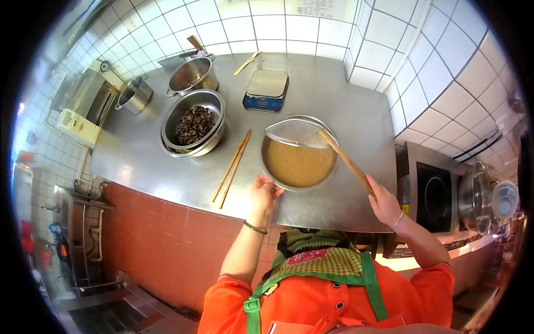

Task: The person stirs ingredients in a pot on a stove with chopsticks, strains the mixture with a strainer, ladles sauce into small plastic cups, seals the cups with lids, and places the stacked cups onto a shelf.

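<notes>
the right hand (384,204) was wrapped around the wooden handle (350,167) of the strainer (295,133), which lay over the far part of the bowl (262,153) on the table (356,122); the left hand (265,193) curled at its near rim, whether pinching it i couldn't tell. the strainer work seemed unfinished, brown liquid (297,167) filling the bowl and the strainer not yet clear of it

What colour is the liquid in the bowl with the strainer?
The liquid is cloudy golden-brown; it shows in the head view, the only one.
</notes>
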Demonstrator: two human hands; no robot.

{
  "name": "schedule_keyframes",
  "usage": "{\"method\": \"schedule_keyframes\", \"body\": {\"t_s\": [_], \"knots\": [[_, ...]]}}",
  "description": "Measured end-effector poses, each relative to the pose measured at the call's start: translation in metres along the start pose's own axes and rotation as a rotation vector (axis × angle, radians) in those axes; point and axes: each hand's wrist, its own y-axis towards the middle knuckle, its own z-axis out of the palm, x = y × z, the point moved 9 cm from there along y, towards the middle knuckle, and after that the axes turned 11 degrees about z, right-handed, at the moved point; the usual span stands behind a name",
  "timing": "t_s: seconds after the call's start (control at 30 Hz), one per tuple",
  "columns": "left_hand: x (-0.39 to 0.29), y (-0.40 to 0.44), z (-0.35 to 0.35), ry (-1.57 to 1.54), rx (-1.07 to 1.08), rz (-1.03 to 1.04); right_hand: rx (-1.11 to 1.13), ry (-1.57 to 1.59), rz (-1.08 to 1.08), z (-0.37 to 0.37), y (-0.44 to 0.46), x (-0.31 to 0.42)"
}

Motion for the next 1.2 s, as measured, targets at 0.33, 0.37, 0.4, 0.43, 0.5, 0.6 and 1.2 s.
{"method": "schedule_keyframes", "body": {"t_s": [0.33, 0.37, 0.4, 0.43, 0.5, 0.6, 1.2], "knots": [[0.004, 0.021, 0.012, -0.002, -0.005, 0.042, 0.67, 0.473, 0.681, -0.012, 0.015, 0.001], [0.004, 0.022, 0.014, -0.003, -0.005, 0.04, 0.788, 0.577, 0.748, -0.007, 0.01, 0.003], [0.004, 0.023, 0.016, -0.003, -0.004, 0.038, 0.788, 0.576, 0.746, -0.01, 0.013, 0.005], [0.003, 0.023, 0.016, -0.004, -0.005, 0.04, 0.854, 0.657, 0.758, -0.008, 0.011, 0.012], [0.003, 0.023, 0.016, 0.002, -0.003, 0.043, 0.923, 0.737, 0.768, -0.003, 0.012, 0.02], [0.003, 0.023, 0.015, 0.014, 0.011, 0.045, 1.045, 0.855, 0.752, 0.009, 0.014, 0.029], [-0.073, 0.041, -0.101, 1.894, 0.006, 0.442, 0.841, 1.521, 0.945, 0.046, -0.048, -0.035]]}}
